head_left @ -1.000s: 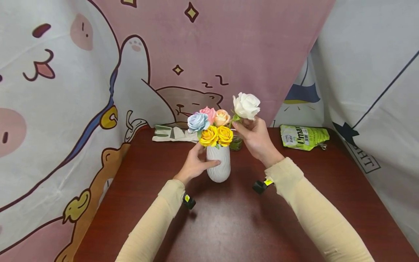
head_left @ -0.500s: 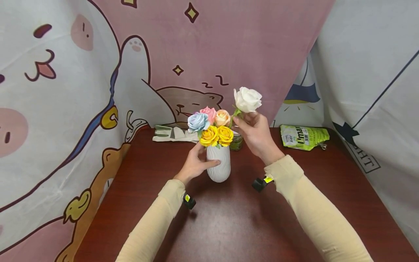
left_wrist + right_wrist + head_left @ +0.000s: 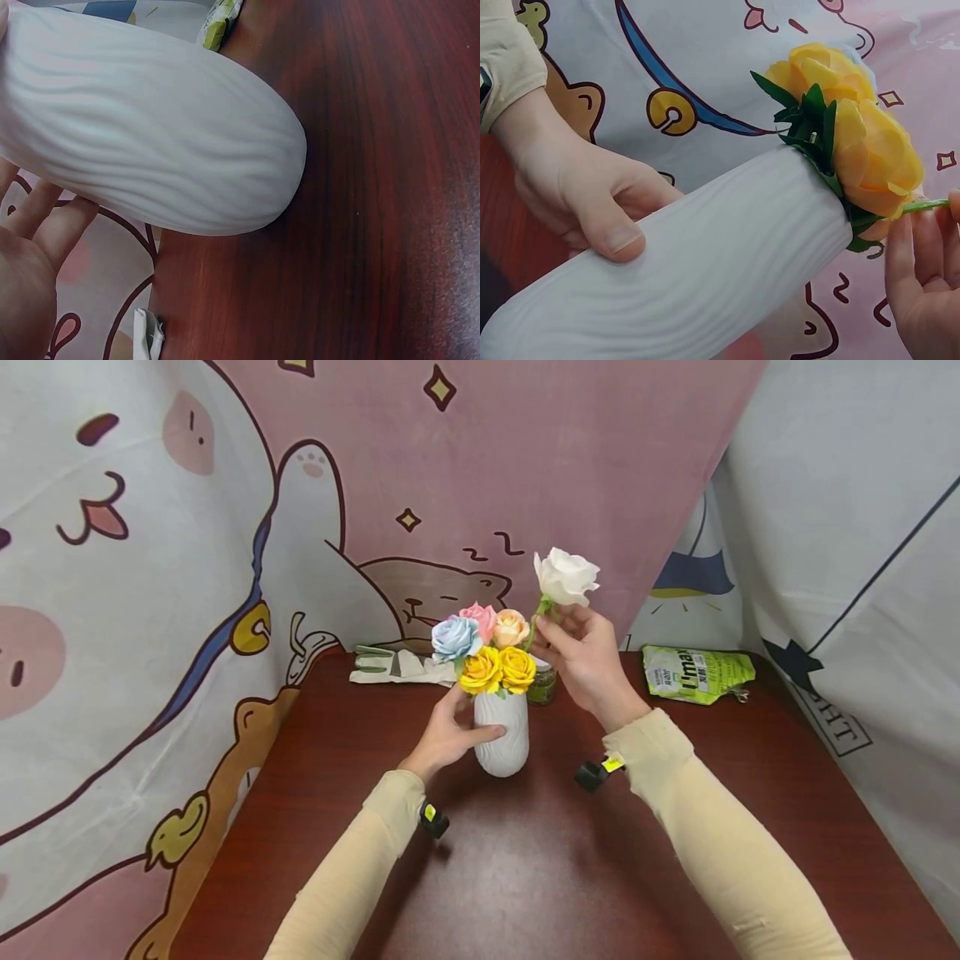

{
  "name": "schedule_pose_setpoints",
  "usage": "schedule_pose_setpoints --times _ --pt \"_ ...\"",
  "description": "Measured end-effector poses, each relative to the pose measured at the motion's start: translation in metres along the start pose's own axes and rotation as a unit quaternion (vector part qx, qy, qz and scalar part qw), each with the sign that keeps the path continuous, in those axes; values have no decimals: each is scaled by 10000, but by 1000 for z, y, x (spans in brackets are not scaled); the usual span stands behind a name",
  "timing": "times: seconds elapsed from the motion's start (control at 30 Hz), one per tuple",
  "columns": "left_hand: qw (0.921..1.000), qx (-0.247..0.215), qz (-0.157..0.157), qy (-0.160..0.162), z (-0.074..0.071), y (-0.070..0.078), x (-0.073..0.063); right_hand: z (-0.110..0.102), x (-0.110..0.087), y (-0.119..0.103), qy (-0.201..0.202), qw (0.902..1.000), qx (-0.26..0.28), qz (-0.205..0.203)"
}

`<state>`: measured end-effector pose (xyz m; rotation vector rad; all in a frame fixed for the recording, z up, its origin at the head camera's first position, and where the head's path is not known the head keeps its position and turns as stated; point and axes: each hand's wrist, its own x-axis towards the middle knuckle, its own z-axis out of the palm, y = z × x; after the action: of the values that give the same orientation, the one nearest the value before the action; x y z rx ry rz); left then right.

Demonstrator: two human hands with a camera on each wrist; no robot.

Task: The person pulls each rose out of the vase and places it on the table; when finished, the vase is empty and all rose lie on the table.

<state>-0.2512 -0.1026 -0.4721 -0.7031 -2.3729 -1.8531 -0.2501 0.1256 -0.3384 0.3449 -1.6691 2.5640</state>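
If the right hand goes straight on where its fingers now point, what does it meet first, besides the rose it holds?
The right hand would probably meet the peach rose first, though depth is unclear and it might pass just above.

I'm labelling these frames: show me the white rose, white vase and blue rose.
White rose (image 3: 566,578): head view, on its petals.
White vase (image 3: 161,126): left wrist view, wavy side.
Blue rose (image 3: 454,638): head view, bloom's middle.

A ridged white vase (image 3: 502,745) stands upright, holding yellow, blue, pink and peach roses (image 3: 486,666), with a white rose (image 3: 566,578) higher beside them.
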Motion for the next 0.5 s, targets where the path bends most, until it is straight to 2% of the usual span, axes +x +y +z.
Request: schedule_pose_setpoints --times 0.5 --pt "10000 -39 -59 -10 0 0 0 1 4 -10 -20 9997 46 -237"
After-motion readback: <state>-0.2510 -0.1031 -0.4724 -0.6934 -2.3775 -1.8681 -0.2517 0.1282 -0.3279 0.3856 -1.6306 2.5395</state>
